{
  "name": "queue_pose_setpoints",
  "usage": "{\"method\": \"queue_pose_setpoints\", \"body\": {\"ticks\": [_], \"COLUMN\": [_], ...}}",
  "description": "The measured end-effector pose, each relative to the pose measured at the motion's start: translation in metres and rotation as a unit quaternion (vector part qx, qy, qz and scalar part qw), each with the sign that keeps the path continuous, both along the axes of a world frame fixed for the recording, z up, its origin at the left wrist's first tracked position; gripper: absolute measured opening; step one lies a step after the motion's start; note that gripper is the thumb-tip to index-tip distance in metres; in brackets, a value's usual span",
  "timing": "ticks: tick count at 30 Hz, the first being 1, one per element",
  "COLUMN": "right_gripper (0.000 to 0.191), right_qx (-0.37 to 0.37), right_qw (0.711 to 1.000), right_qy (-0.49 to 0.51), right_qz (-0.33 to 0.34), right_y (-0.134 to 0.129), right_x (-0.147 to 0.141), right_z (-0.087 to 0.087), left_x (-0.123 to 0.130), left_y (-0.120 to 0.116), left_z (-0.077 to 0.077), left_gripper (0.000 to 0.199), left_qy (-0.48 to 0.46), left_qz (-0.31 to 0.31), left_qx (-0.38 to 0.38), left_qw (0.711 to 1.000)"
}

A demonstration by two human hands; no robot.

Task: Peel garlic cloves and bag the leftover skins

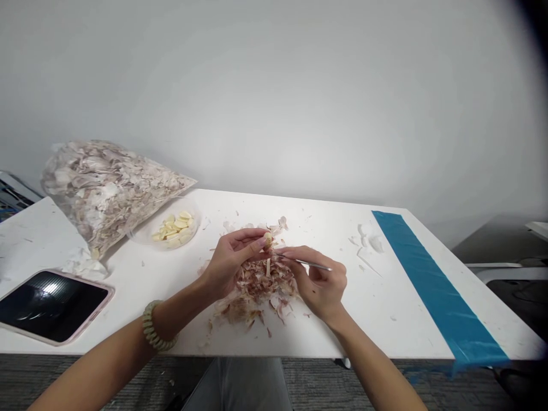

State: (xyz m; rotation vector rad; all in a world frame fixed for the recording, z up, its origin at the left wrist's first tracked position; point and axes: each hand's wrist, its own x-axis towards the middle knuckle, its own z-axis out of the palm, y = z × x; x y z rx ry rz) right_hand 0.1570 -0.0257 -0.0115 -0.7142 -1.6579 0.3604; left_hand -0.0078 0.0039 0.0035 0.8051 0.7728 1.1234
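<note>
Garlic clove (268,240) pinched at fingertips of L hand (233,264), hand part-closed, firm hold, just above pile of papery garlic skins (261,282) on white table (385,319). R hand (321,283) curled, fingers closed round thin metal pick (312,264), its tip right by the clove; can't tell if touching. Both hands over the pile, pile approx. mid-table, near front edge. Coiled beige band (150,326) round L wrist. Behind pile to the L, shallow clear dish (196,220) holds peeled cloves (173,228). Clear plastic bag (107,194) stuffed w/ skins lies just beside dish, crumpled tissue (83,265) at its near end. Phone in pink case (53,305) lies screen up at L edge of table. Blue tape strip (436,285) runs front to back on R side, loose pale skin scraps (368,242) just L of it. Small bits of skin scattered round pile.
</note>
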Motion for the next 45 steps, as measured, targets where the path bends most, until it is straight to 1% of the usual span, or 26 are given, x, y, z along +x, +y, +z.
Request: {"method": "queue_pose_setpoints", "body": {"ticks": [2,5,9,13,18,24,29,35,40,45], "right_gripper": [0.031,0.032,0.034,0.036,0.032,0.023,0.026,0.021,0.026,0.027], "right_qx": [-0.007,-0.004,-0.007,-0.029,-0.047,-0.035,-0.014,0.005,0.006,0.011], "right_qw": [0.999,0.999,0.999,0.998,0.997,0.998,0.997,0.995,0.996,0.998], "right_qy": [0.021,0.031,0.028,0.040,0.055,0.041,0.035,0.028,0.038,0.035], "right_qz": [-0.030,-0.044,-0.042,-0.029,-0.017,-0.045,-0.066,-0.096,-0.080,-0.058], "right_y": [0.0008,0.0020,0.0026,0.0014,-0.0006,-0.0012,-0.0026,-0.0026,-0.0021,-0.0030], "right_x": [0.0007,0.0012,0.0008,0.0010,0.0010,-0.0026,-0.0052,-0.0061,-0.0063,-0.0064], "right_z": [-0.0009,-0.0016,-0.0013,-0.0020,-0.0021,0.0021,0.0005,-0.0017,-0.0032,-0.0027], "left_x": [0.0000,-0.0001,-0.0003,-0.0002,-0.0003,0.0000,0.0018,0.0036,0.0039,0.0037], "left_y": [0.0003,0.0007,0.0004,-0.0001,0.0007,0.0005,-0.0010,-0.0017,-0.0019,-0.0017], "left_z": [-0.0001,-0.0003,-0.0006,-0.0015,-0.0031,-0.0045,-0.0068,-0.0081,-0.0090,-0.0076], "left_gripper": [0.019,0.022,0.022,0.019,0.016,0.015,0.017,0.021,0.017,0.020], "left_qy": [0.001,0.008,0.012,0.009,0.005,0.018,0.026,0.025,0.005,0.010], "left_qz": [0.001,0.001,-0.004,-0.014,-0.016,0.007,0.032,0.048,0.035,0.036], "left_qx": [0.001,-0.001,0.003,0.024,0.036,0.052,0.062,0.059,0.052,0.039], "left_qw": [1.000,1.000,1.000,1.000,0.999,0.998,0.997,0.997,0.998,0.999]}}
